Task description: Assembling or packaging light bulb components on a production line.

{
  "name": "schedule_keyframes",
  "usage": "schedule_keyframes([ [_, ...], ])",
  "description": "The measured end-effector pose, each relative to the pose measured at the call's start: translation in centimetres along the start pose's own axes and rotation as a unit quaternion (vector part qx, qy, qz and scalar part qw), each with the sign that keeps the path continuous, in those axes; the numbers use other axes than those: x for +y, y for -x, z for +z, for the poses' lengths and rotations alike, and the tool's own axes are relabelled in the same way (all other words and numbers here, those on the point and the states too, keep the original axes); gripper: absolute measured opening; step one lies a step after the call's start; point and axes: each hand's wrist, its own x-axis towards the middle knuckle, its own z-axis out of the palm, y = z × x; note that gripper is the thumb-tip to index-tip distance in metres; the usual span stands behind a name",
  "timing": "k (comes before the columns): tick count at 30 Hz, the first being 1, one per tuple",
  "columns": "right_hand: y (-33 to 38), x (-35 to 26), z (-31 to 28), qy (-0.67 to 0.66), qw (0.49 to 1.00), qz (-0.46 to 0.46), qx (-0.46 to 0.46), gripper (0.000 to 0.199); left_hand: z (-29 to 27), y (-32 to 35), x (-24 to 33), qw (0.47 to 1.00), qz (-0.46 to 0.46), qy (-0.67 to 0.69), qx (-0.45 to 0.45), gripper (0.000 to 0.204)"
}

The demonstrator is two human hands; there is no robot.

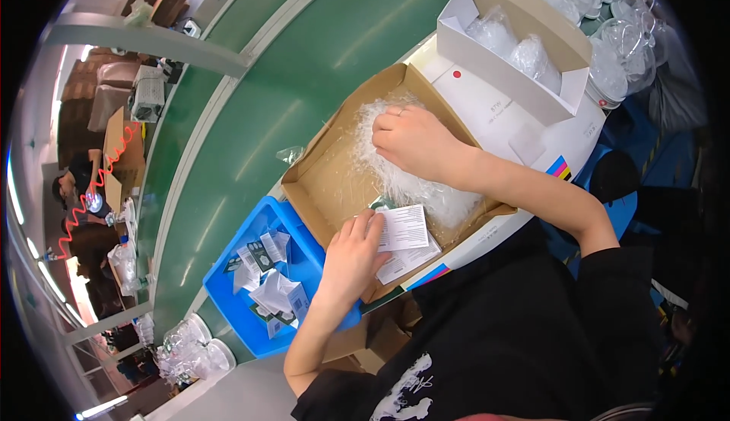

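— Head view: where were the hands?
— Left hand [351,250] held a white leaflet [403,228] at the open cardboard box [323,185]; right hand [414,143], curled, pressed the plastic wrap [426,189] inside it.

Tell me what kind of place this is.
Probably a factory packing line. A green conveyor belt runs past the bench, the right hand presses a clear plastic bag into an open cardboard box, and a blue bin holds printed leaflets.
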Motion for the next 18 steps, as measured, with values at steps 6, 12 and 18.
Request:
schedule_keyframes([
  [6, -0.6, -0.3, -0.5, -0.164, 0.982, 0.019, 0.096, 0.009, -0.6, 0.3, -0.9, 1.000, 0.013, -0.003, 0.007, 0.043],
  [12, -0.6, 0.0, -1.6, -0.342, 0.933, 0.065, 0.088, 0.004, -1.6, 0.4, -1.9, 0.996, 0.039, 0.041, 0.075, 0.028],
  [18, -1.0, -0.4, -1.5, -0.369, 0.922, 0.058, 0.103, 0.004, -1.8, 0.8, -2.7, 0.979, 0.043, 0.145, 0.135, 0.021],
])
